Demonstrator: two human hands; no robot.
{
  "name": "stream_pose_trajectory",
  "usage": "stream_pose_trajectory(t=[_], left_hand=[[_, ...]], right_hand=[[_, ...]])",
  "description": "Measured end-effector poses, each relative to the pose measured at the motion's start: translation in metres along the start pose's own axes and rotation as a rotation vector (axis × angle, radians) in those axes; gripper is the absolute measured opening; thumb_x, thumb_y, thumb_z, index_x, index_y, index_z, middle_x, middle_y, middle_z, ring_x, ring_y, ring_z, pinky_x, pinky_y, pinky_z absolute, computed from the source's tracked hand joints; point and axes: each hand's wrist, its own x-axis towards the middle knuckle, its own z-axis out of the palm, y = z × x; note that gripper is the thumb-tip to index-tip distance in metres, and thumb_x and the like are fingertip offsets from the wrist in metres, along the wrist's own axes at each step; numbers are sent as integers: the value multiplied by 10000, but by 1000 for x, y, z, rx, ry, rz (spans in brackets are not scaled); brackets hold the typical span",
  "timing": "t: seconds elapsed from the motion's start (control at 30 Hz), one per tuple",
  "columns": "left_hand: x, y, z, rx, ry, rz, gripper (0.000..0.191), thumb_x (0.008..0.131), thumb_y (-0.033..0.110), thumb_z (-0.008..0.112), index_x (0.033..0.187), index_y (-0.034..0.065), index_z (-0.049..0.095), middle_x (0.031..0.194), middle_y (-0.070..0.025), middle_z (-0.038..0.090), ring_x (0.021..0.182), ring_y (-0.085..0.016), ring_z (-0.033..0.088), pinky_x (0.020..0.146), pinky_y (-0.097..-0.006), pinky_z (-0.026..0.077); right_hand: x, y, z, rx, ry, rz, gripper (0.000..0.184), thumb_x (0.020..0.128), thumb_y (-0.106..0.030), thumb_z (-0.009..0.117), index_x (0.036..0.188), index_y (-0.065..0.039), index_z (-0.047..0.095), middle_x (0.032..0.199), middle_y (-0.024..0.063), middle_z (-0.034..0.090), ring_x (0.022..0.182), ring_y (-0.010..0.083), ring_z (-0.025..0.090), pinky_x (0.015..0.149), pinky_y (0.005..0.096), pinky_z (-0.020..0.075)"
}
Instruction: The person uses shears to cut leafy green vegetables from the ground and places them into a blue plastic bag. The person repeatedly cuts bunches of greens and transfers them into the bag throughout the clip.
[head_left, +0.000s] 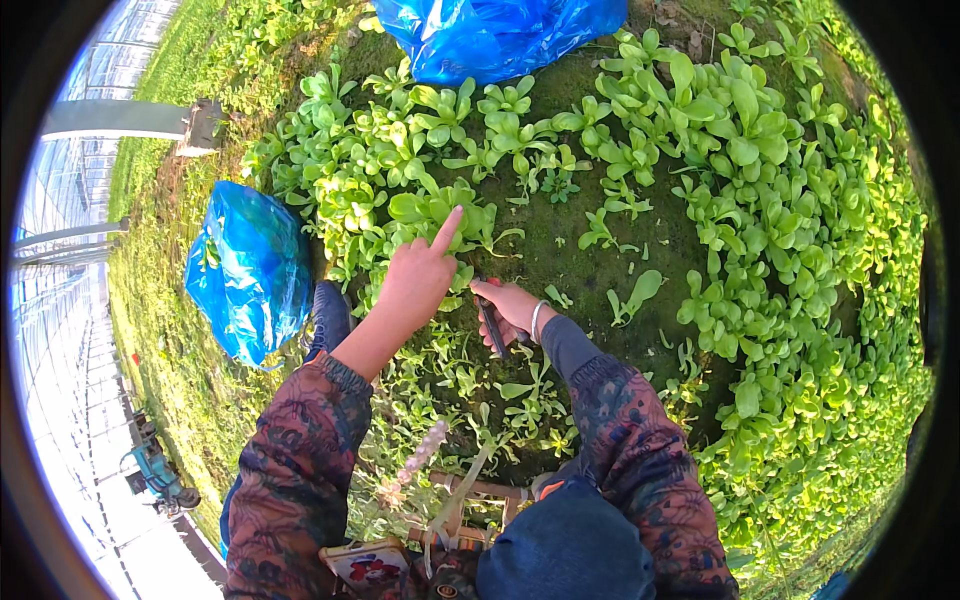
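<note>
My left hand (420, 274) is over a clump of leafy green plants (420, 210), index finger stretched out across the leaves. Its other fingers are curled and partly hidden, so I cannot tell whether they grip a leaf. Close beside it on the right, my right hand (514, 306) holds a hand tool with dark handles (490, 324). A bit of red shows near the thumb; the tool's working end is hidden. Loose leaves and small cut plants (636, 296) lie on the dark mossy soil (570, 247) to the right of my hands.
One blue plastic bag (251, 274) stands at the left by my shoe (328, 319); another blue bag (495, 37) is ahead. Dense greens (780, 225) fill the right side. A low wooden stool (480, 487) is beneath me. A teal vehicle (154, 469) stands far left.
</note>
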Motion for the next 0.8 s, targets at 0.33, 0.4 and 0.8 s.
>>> stream_pose_trajectory(t=[0.33,0.4,0.8], left_hand=[[8,-39,10,-99,-63,-104,478,622,6,669,1079,91,557,911,-101,588,860,-311,601,729,-416,495],[14,-41,8,-124,-82,-129,658,630,10,681,1243,110,463,897,-112,602,842,-302,621,702,-405,512],[50,-60,15,-90,-347,-229,430,652,88,716,1063,69,593,1034,-128,632,966,-294,641,784,-406,516]], right_hand=[[-1,-14,-12,-7,-30,-77,517,910,-549,518,799,-44,526,619,83,570,456,215,578,421,372,515],[6,-22,-10,-28,-60,-35,589,888,-613,504,816,-30,537,683,123,609,545,255,644,514,436,581],[29,-38,8,-36,-12,-107,480,925,-519,506,754,-70,508,597,73,553,474,204,574,452,382,527]])
